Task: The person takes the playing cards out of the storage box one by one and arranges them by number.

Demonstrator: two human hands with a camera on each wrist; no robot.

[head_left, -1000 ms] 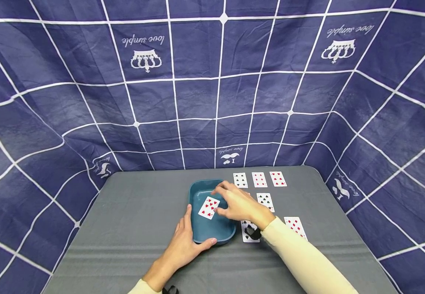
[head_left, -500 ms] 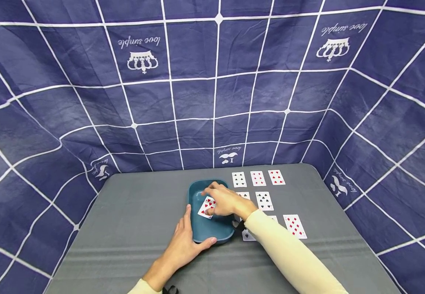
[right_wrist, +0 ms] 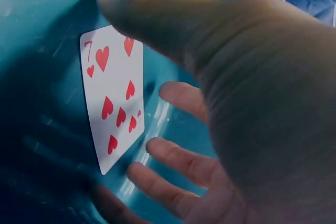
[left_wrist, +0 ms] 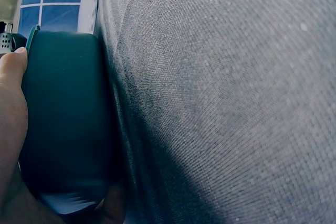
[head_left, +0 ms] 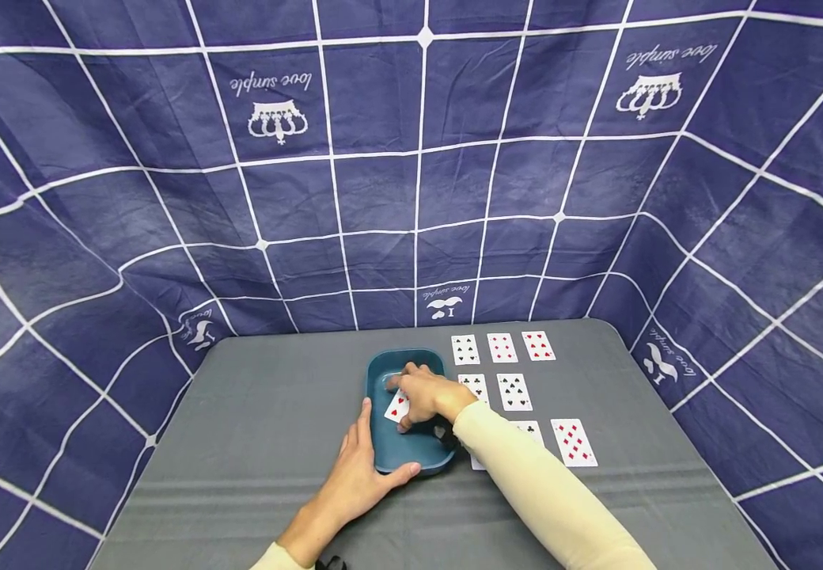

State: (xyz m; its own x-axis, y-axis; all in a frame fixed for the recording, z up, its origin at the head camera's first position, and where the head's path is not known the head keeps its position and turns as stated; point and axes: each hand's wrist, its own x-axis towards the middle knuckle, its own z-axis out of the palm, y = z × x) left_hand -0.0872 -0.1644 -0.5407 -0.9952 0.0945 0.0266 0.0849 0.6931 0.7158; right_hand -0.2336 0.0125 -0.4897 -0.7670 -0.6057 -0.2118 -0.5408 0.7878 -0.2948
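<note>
A seven of hearts (right_wrist: 118, 108) lies face up inside a teal tray (head_left: 400, 457). Over it reaches my right hand (head_left: 422, 393), covering much of the card in the head view. In the right wrist view the thumb overlaps the card's top edge, while the other fingers are spread beside its right side, with a gap to the card. My left hand (head_left: 354, 475) rests at the tray's near left corner, its fingers straight along the left side and its thumb along the near edge. In the left wrist view that thumb tip touches the rim.
Right of the tray lie several face-up playing cards in rows on the grey cloth, such as a red-heart card (head_left: 539, 346), a spade card (head_left: 514, 392) and a diamond card (head_left: 574, 442). The right sleeve (head_left: 532, 483) covers part of the nearest row. A blue checked curtain (head_left: 354, 198) hangs behind.
My right hand has moved left and down over the seven of hearts, hiding more of it. The left hand and the tray have stayed in place.
</note>
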